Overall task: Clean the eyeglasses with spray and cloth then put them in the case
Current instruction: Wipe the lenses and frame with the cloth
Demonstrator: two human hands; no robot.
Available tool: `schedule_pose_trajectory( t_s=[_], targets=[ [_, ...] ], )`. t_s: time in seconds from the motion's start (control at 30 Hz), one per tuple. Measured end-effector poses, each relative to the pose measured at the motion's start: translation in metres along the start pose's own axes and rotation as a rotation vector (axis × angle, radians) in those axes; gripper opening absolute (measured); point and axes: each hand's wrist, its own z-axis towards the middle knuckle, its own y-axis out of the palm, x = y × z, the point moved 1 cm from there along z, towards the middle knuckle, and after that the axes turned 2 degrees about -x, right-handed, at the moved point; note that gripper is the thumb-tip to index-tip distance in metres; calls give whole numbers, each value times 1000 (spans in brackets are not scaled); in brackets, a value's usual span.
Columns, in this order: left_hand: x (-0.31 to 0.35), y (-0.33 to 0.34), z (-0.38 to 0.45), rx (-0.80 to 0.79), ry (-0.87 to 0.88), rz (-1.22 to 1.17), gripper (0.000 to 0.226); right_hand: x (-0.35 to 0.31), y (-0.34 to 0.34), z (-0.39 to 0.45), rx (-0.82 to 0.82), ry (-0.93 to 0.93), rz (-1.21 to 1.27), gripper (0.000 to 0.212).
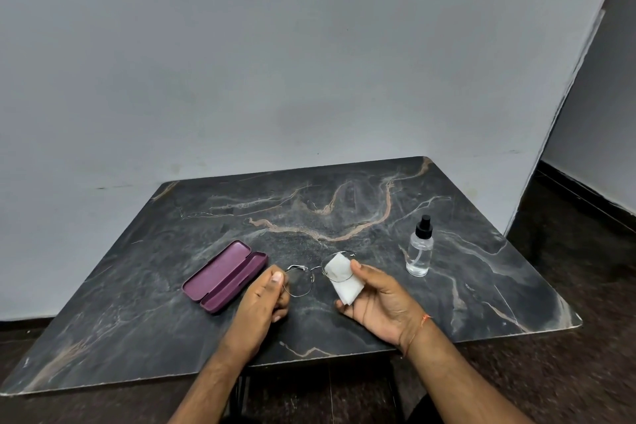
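Note:
Thin wire-rimmed eyeglasses [303, 280] are held above the dark marble table [309, 203]. My left hand [263, 299] pinches the rim of the left lens between thumb and fingers. My right hand [378, 296] holds a folded white cloth [344, 277] against the right lens, thumb on top. An open purple glasses case [223, 275] lies on the table to the left of my left hand. A clear spray bottle [420, 248] with a black nozzle stands upright to the right of my right hand.
The table stands against a pale grey wall [275, 62]. Dark floor [568, 251] shows to the right and in front of the table's front edge [137, 379].

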Motion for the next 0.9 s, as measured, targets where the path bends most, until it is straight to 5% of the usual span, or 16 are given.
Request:
schedule_pose_trajectory(
  t_s=[0.23,0.43,0.67,0.9],
  targets=[
    [1,1,0,-6,-2,-6,40,-1,0,4,55,-52,28,44],
    [3,2,-1,-5,7,15,33,0,2,2,-7,5,-10,59],
    [1,4,-1,43,75,39,41,0,1,4,108,-77,54,13],
    [5,4,0,132,68,-37,42,3,-2,2,89,-28,-51,25]
  ],
)
